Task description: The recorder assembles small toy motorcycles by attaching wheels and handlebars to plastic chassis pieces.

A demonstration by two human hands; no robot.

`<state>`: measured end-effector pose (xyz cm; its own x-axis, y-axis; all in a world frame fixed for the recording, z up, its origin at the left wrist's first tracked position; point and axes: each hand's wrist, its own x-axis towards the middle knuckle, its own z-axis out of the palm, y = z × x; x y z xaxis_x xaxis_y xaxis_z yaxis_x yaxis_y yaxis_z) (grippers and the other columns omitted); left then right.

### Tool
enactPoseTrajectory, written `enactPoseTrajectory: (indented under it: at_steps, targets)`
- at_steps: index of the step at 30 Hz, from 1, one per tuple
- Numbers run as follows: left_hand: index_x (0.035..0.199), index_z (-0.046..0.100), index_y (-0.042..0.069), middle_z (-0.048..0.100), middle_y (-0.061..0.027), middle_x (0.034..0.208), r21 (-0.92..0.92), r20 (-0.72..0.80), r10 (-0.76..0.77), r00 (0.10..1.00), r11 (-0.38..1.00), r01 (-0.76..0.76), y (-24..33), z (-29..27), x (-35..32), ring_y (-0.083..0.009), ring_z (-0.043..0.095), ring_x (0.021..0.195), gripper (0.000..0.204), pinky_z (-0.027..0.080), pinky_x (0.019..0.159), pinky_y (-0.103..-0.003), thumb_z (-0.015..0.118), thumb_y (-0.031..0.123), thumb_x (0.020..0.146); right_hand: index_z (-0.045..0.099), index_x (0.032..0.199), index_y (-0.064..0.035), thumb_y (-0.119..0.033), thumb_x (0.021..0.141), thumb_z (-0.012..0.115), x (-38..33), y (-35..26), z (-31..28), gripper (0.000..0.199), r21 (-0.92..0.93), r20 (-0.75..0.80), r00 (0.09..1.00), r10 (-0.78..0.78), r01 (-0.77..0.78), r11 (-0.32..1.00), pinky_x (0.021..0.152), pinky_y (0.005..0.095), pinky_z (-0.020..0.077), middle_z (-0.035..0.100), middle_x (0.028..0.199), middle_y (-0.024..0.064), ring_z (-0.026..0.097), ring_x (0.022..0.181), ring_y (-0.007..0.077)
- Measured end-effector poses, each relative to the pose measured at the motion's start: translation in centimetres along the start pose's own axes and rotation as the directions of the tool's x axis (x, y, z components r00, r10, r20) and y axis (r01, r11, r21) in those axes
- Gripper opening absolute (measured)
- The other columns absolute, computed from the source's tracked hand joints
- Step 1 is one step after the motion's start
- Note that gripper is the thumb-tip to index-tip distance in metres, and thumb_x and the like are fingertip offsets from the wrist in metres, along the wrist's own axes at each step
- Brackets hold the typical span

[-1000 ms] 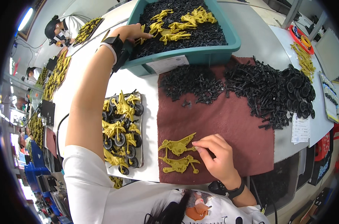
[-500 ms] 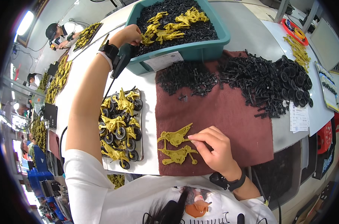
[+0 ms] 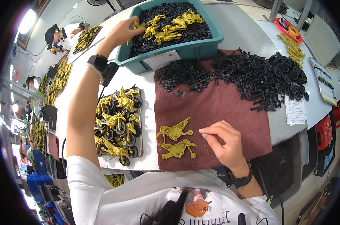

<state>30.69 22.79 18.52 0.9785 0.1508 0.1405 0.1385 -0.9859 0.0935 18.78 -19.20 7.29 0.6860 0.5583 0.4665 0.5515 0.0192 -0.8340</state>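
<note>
My left hand (image 3: 121, 34) is at the left rim of a teal bin (image 3: 192, 47), its fingers closed round a yellow plastic toy motorcycle body part (image 3: 137, 24). More yellow parts (image 3: 181, 22) lie beside it on small black pieces in the bin. My right hand (image 3: 227, 145) hovers above the brown cloth (image 3: 230, 112), thumb and forefinger pinched; whatever they hold is too small to name. Left of those fingertips lie two yellow motorcycle body halves, an upper one (image 3: 174, 131) and a lower one (image 3: 177, 149), side by side on the cloth.
A tray of yellow toy motorcycles with black wheels (image 3: 119, 123) stands left of the cloth. Small black parts (image 3: 241, 75) and black wheels (image 3: 289, 75) are heaped at its far side. A paper slip (image 3: 294, 110) lies right. Another person (image 3: 63, 37) works at far left.
My left hand has drawn back leftward and up, with a yellow part now showing between its fingers. My right hand has moved right, away from the upper yellow half.
</note>
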Motion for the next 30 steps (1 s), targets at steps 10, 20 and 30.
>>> enactPoseTrajectory:
  at_steps: [10, 20, 30]
  targets:
    - [0.130, 0.042, 0.001, 0.046, -0.0009, 0.091, -0.870, -0.099, 0.256, 0.962, 0.446, -0.209, 16.3, -0.8, -17.5, -0.0093, 0.047, 0.077, 0.071, 0.039, 0.065, -0.024, 0.048, 0.058, 0.088, 0.063, 0.113, -0.0040, -0.005, 0.074, 0.074, 1.6, -3.3, -1.4, 0.041, 0.267, -0.042, 0.997, -0.070, 0.079, 0.960, 0.063, 0.0294, 0.0473, 0.062, 0.084, 0.0087, 0.060, 0.069, 0.0213]
    - [0.127, 0.039, -0.004, 0.049, -0.0149, 0.108, -0.945, 0.062, 0.215, 0.975, 0.328, -0.012, 22.6, 5.2, -25.3, -0.0232, 0.050, 0.095, 0.067, 0.040, 0.086, -0.032, 0.051, 0.052, 0.091, 0.066, 0.093, -0.0045, -0.017, 0.069, 0.076, 0.7, -3.3, -0.6, 0.029, -0.073, -0.010, 0.939, -0.345, 0.343, 0.936, 0.056, 0.0310, 0.0477, 0.056, 0.073, 0.0042, 0.058, 0.061, 0.0215]
    - [0.107, 0.056, 0.001, 0.050, -0.0050, 0.069, -0.957, -0.081, -0.514, 0.854, 0.279, 0.077, 18.7, 4.7, -25.1, -0.0112, 0.046, 0.056, 0.059, 0.034, 0.049, -0.024, 0.023, 0.048, 0.097, 0.063, 0.093, -0.0003, -0.002, 0.077, 0.069, -1.0, -1.9, -3.8, 0.018, 0.215, -0.027, 0.919, -0.394, 0.391, 0.895, 0.055, 0.0250, 0.0474, 0.063, 0.078, 0.0070, 0.060, 0.062, 0.0147]
